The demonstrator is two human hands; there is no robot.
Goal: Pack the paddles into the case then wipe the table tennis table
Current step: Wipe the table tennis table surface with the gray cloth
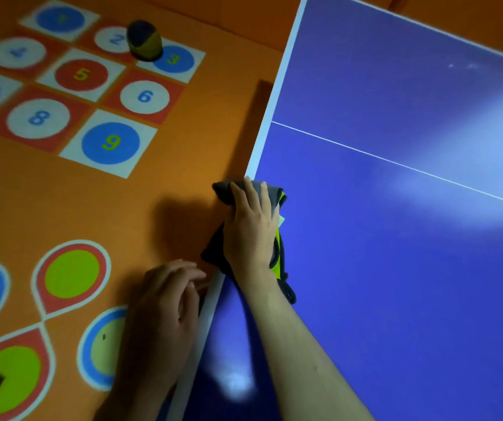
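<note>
Wiping step of the task, seen from the head camera. A dark grey cloth [245, 189] with a yellow-green patch lies on the left edge of the blue table tennis table, here the worktop [396, 253], at centre frame; part of the cloth overhangs the white border stripe [267, 117] on the floor side. The right hand [251, 229] lies flat on top of the cloth with fingers extended toward the upper frame, pressing it onto the surface, not gripping it. The left hand [165, 305], at lower centre, hovers beside the worktop's edge with fingers loosely curled and nothing held; whether it touches the edge cannot be told. A thin white centre line [396, 165] crosses the blue surface toward the right of the frame, and pale glare patches lie on the surface at right and at the bottom. Neither the paddles nor the case can be seen, so packing is judged complete and wiping under way. The next move would call for sliding the pressed cloth along the edge or out across the blue field, keeping the palm flat so the cloth does not bunch or slip off the rim. At left, an orange floor mat [183, 165] carries numbered circles; a small dark-and-yellow object [144, 41] stands on it at upper left.
</note>
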